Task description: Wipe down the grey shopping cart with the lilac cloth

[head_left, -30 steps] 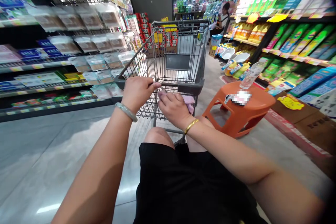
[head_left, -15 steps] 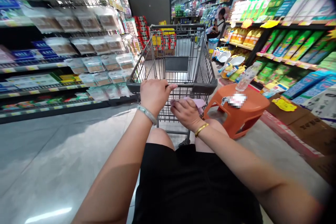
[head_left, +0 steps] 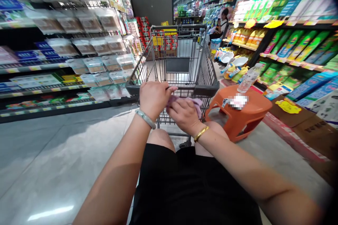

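A grey wire shopping cart stands directly before my knees. My left hand is closed over the cart's near top bar, its thumb pointing right. My right hand is closed on a light purple cloth, pressed close to the wire below that bar and just right of my left hand. Part of the cloth sticks out past my fingers on both sides. My palms and the stretch of bar under my left hand are hidden.
On the right, an orange plastic stool holds a clear bottle. Shelves of bottles and boxes line the right; packaged goods hang from racks on the left. A person sits farther back. Red boxes are stacked beyond the cart.
My right hand has moved slightly left with the purple cloth, nearer my left hand. My left hand stays on the bar, almost where it was.
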